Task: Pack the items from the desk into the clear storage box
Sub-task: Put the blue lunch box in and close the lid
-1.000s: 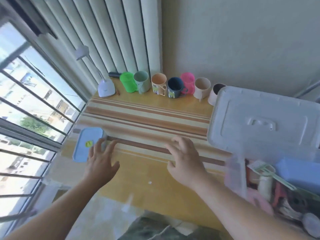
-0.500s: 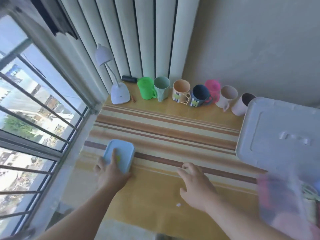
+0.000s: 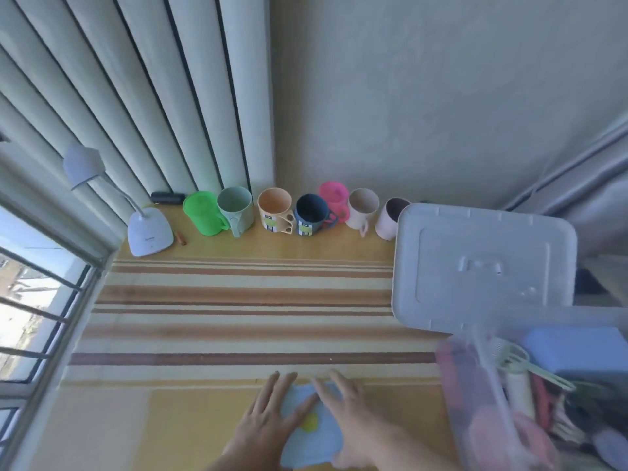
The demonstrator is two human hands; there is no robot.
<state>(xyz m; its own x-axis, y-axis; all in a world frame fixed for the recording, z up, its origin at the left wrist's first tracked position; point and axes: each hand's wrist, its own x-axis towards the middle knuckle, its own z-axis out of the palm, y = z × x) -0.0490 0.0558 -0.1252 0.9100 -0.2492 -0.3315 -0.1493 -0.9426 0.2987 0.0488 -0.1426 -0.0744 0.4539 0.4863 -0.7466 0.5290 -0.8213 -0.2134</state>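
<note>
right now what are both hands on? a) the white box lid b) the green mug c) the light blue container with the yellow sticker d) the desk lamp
c, the left hand and right hand both lie with straight fingers on the light blue container at the near edge of the desk.

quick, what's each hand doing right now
Left hand: open, fingers straight, resting on the light blue container.
Right hand: open, fingers straight, resting on the same container.
</note>
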